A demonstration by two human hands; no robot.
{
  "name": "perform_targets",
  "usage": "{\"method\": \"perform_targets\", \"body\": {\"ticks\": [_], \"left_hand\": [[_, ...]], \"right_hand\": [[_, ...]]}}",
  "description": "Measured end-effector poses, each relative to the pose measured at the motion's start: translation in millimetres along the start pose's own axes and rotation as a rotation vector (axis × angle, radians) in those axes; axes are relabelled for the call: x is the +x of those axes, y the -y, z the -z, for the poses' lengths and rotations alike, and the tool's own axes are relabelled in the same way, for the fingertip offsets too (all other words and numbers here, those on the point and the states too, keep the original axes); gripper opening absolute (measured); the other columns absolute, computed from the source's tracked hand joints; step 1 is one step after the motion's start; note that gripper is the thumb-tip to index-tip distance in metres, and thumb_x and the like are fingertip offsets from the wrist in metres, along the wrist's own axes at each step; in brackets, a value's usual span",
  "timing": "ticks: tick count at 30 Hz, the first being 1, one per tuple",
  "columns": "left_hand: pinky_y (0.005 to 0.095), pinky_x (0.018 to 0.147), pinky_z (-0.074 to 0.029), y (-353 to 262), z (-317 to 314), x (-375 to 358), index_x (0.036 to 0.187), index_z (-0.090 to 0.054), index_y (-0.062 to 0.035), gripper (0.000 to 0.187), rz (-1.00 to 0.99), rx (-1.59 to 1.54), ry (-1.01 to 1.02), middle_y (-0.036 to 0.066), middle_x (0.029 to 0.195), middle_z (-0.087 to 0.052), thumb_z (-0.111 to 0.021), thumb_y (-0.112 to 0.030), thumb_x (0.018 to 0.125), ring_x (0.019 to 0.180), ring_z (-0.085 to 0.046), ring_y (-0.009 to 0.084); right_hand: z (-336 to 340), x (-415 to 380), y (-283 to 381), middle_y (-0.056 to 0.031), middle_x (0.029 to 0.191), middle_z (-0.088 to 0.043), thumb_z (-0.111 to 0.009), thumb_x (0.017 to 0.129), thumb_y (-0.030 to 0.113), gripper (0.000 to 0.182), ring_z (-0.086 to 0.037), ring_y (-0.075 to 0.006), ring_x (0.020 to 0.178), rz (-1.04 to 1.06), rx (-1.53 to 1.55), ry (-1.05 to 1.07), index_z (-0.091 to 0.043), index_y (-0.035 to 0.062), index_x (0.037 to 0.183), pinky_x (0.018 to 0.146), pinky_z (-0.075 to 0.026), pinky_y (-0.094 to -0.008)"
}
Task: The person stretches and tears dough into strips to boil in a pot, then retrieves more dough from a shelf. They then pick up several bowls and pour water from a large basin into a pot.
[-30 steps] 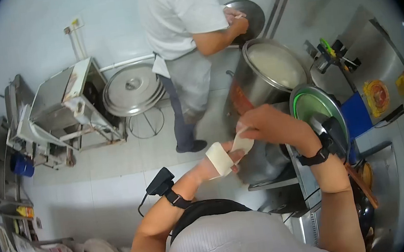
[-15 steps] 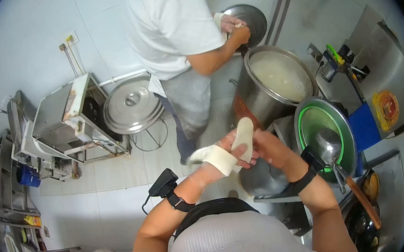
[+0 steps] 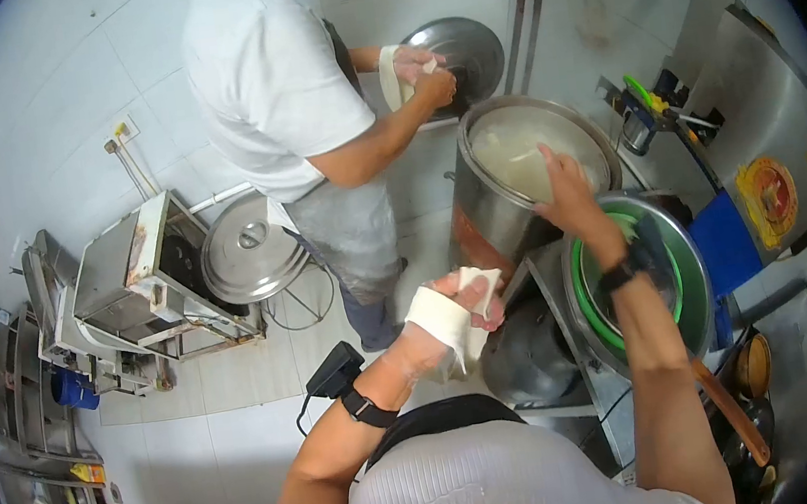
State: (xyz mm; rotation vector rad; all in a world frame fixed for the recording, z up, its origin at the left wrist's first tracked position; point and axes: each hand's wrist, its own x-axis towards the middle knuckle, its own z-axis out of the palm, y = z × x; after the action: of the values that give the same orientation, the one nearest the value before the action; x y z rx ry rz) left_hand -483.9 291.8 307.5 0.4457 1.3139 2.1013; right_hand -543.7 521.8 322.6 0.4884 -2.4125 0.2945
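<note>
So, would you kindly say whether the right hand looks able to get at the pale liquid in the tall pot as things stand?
Probably yes: the tall pot has no lid on, the right hand appears close to its near edge, and the co-worker's hands are clear of the pale liquid.

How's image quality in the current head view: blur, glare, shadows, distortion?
Head view: strong wide-angle bending toward the edges, black corners; head view: bright reflections on the round metal lid; head view: soft shadow across the floor at lower left; head view: right hand looks slightly soft, and the inside of the big pot is hazy, cause unclear.
</note>
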Motion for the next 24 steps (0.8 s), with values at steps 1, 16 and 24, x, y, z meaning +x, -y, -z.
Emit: {"method": "perform_targets", "body": {"ticks": [1, 16, 24], "left_hand": [[0.0254, 0.058, -0.044, -4, 1, 6, 0.093, -0.054, -0.004, 0.023, -0.039, -0.146, -0.037, 0.005, 0.081, -0.053, -0.049, -0.024, 0.083, 0.069, -0.052, 0.0138], [0.0301, 0.068, -0.048, -8, -2, 18, 0.094, -0.055, -0.0031, 0.021, 0.345, 0.066, 0.048, 0.007, 0.107, -0.047, -0.048, -0.019, 0.083, 0.091, -0.051, 0.0181], [0.0291, 0.066, -0.047, -7, -6, 34, 0.121, -0.03, -0.0093, 0.047, -0.023, -0.421, 0.053, 0.006, 0.104, -0.049, -0.051, -0.023, 0.081, 0.084, -0.052, 0.0148]], "right_hand": [[1, 8, -7, -0.0157, 0.097, -0.048, -0.062, 0.06, 0.006, 0.037, -0.046, -0.0302, 0.09, -0.108, 0.128, -0.05, -0.051, 0.0001, 0.095, 0.077, -0.04, -0.034], [-5, 19, -24, -0.0093, 0.072, -0.05, -0.055, 0.063, 0.008, 0.02, -0.052, -0.0239, 0.066, 0.249, -0.286, -0.065, -0.052, 0.0034, 0.082, 0.056, -0.043, -0.0325], [23, 14, 54, -0.0177, 0.085, -0.054, -0.062, 0.067, 0.021, 0.033, -0.052, -0.0296, 0.081, 0.32, 0.723, 0.626, -0.053, 0.0, 0.092, 0.069, -0.041, -0.0324]]}}
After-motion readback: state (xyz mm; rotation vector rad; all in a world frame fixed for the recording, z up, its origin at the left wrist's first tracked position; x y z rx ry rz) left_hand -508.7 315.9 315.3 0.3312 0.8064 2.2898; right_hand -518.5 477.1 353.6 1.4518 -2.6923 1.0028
